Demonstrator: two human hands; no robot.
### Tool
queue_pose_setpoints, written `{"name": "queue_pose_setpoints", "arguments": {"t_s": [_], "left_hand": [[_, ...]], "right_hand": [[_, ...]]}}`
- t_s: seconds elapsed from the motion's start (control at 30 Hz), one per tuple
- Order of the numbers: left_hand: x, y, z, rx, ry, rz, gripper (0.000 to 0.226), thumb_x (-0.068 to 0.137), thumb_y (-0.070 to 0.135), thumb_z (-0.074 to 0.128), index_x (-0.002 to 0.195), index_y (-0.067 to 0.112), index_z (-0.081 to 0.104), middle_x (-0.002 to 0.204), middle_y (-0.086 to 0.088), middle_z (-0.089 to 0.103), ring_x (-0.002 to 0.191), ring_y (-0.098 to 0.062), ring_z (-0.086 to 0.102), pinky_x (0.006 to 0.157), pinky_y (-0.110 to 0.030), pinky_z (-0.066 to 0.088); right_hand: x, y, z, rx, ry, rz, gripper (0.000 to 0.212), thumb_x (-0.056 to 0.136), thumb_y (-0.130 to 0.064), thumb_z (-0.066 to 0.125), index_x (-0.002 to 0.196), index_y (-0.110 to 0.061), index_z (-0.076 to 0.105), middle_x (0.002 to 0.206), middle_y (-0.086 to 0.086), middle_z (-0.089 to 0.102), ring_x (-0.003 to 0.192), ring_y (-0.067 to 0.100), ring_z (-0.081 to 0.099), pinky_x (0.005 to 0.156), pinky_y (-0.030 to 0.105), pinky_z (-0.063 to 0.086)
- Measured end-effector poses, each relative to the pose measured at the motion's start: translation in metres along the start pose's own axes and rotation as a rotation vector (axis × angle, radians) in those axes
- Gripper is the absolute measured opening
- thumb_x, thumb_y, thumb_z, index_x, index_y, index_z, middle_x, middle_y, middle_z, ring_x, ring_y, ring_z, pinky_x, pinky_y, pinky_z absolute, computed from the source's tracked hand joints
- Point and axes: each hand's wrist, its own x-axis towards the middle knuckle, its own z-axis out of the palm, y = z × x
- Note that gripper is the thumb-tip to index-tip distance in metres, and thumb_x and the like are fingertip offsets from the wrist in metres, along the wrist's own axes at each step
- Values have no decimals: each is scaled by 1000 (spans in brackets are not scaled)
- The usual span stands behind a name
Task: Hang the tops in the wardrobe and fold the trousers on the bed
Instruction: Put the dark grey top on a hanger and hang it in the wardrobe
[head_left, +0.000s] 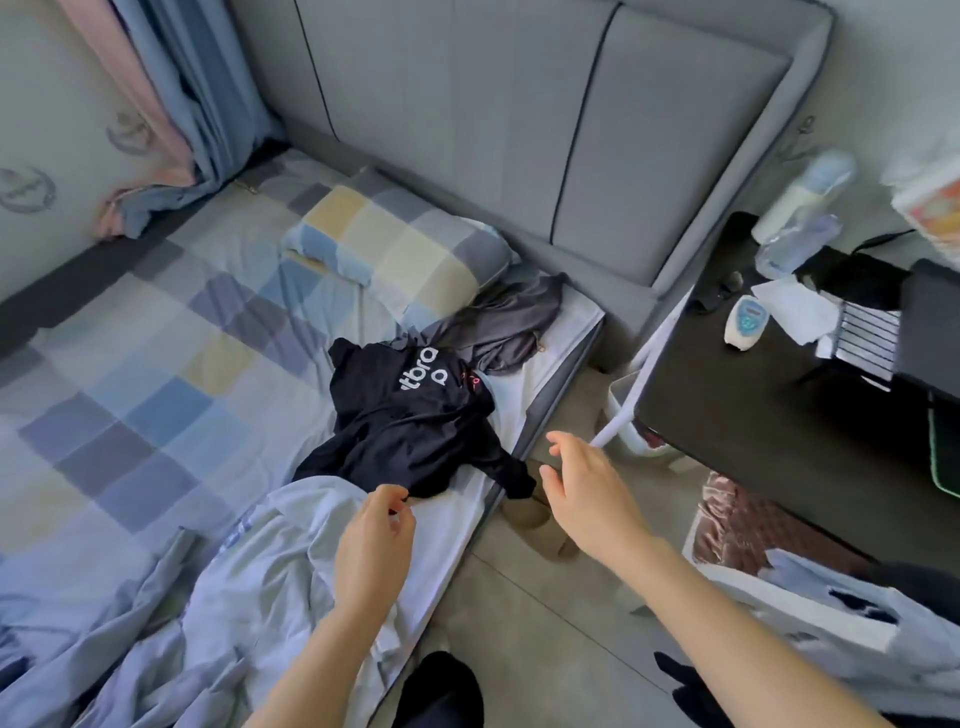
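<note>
The left hand (375, 540) is held low over the bed edge, wrist bent, its grip pinched closed with thumb and forefinger at the lower hem of the crumpled black cotton top with white lettering (415, 410); whether cloth is actually caught between them cannot be told. The right hand (587, 493) is stretched out to the right of that grip, above the floor, its fingers spread and curled, holding nothing. Beyond the left grip, past the black top, a dark grey silky garment (506, 325) is bunched against the checked blue, grey and yellow pillow (400, 244). Beneath and behind the left grip, a rumpled pale blue sheet (249, 587) is spread over the checked bed cover (130, 364). A grey padded headboard (519, 104) is seen farther off. To the right of the open hand, a black counter (753, 415) carries bottles and a small white device.
</note>
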Motion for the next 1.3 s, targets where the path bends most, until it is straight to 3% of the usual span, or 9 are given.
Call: {"name": "queue_pose_setpoints", "arguments": {"t_s": [0.27, 0.37, 0.53, 0.7, 0.87, 0.93, 1.03, 1.17, 1.3], "left_hand": [[167, 18, 52, 157, -184, 93, 18, 99, 24, 48, 113, 17, 57, 103, 8, 54, 89, -16, 54, 72, -30, 42], [236, 29, 97, 204, -267, 87, 23, 99, 26, 49, 120, 18, 55, 113, 4, 55, 101, -17, 54, 80, -32, 47], [344, 42, 190, 272, -334, 89, 30, 98, 29, 51, 124, 16, 55, 124, 0, 54, 117, -22, 48, 94, -38, 46], [429, 44, 290, 326, -405, 116, 28, 96, 26, 49, 117, 12, 60, 125, -1, 53, 121, -26, 44, 94, -40, 45], [474, 35, 356, 471, -496, 139, 36, 99, 31, 43, 126, 15, 59, 149, -6, 36, 134, -28, 31, 100, -41, 39], [485, 32, 371, 520, -521, 124, 37, 100, 34, 42, 129, 16, 56, 158, -9, 20, 139, -32, 22, 103, -43, 35], [497, 25, 388, 554, -525, 90, 45, 100, 37, 42, 140, 18, 44, 163, -10, 6, 143, -35, 15, 109, -45, 28], [501, 15, 400, 545, -440, 42, 50, 98, 36, 46, 140, 10, 39, 159, -4, 21, 140, -32, 25, 110, -45, 28], [488, 17, 383, 226, -214, 26, 25, 94, 21, 55, 112, 6, 62, 119, -7, 56, 114, -31, 54, 97, -41, 42]], "right_hand": [[167, 27, 40, 112, -134, 180, 33, 100, -23, 42, 129, -8, 44, 125, 6, 54, 113, 24, 51, 90, 34, 44], [248, 58, 62, 185, -175, 277, 30, 98, -23, 43, 123, -8, 46, 114, 8, 58, 104, 25, 56, 88, 41, 48], [385, 120, 106, 280, -192, 452, 31, 97, -19, 45, 123, -3, 50, 119, 14, 57, 110, 31, 52, 83, 32, 40], [504, 186, 160, 362, -133, 587, 27, 93, -18, 48, 67, -9, 52, 68, 12, 47, 70, 31, 48, 60, 37, 37], [575, 246, 216, 431, -138, 697, 16, 93, -15, 47, 87, -9, 61, 91, 12, 57, 96, 37, 55, 94, 47, 49], [588, 257, 230, 425, -165, 681, 29, 92, -7, 43, 110, -9, 66, 116, 11, 60, 109, 34, 55, 97, 43, 48], [596, 265, 242, 422, -177, 620, 41, 92, -4, 40, 123, -16, 64, 122, 7, 60, 98, 22, 53, 85, 28, 48], [595, 263, 246, 529, -182, 661, 42, 94, -1, 42, 134, -7, 54, 139, 10, 50, 126, 28, 47, 104, 30, 36], [575, 251, 231, 663, 5, 777, 14, 89, -8, 59, 97, 1, 66, 94, 12, 63, 92, 27, 57, 76, 30, 45]]}}
